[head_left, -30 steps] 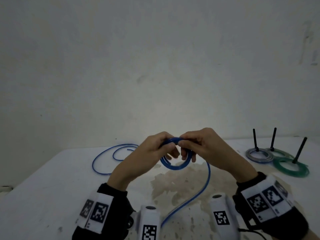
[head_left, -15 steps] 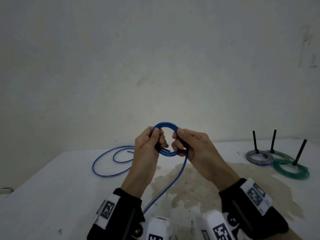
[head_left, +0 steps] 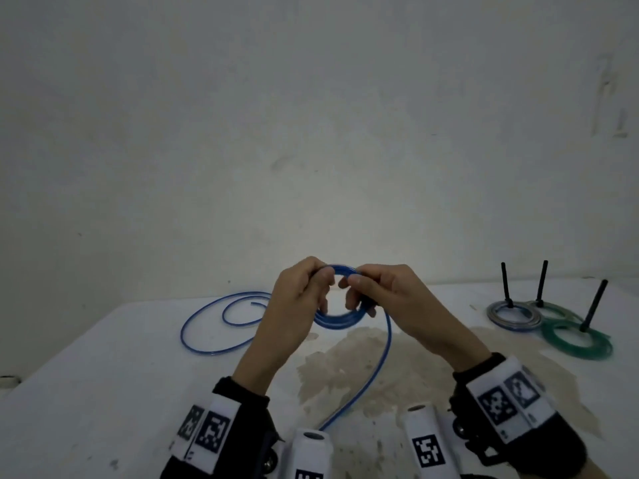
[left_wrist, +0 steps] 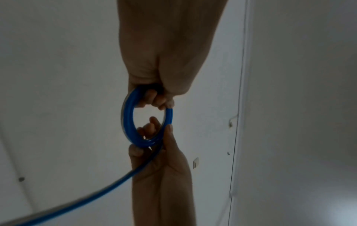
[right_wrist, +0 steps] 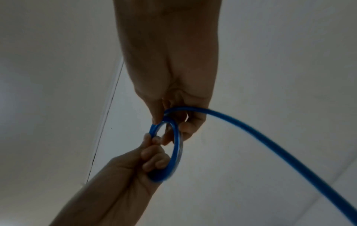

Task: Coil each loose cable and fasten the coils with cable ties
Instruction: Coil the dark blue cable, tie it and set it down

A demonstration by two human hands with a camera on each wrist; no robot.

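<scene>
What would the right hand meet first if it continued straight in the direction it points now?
Probably the left hand: the right hand points leftward across the blue cable coil both hold, fingertips nearly touching. Depth is unclear.

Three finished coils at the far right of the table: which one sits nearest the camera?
The dark green coil, rightmost of the three, with the tilted black tie. The grey coil and the pale green coil lie farther back.

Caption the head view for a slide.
Both hands, left hand and right hand, wind a blue cable into a coil above the table.
</scene>
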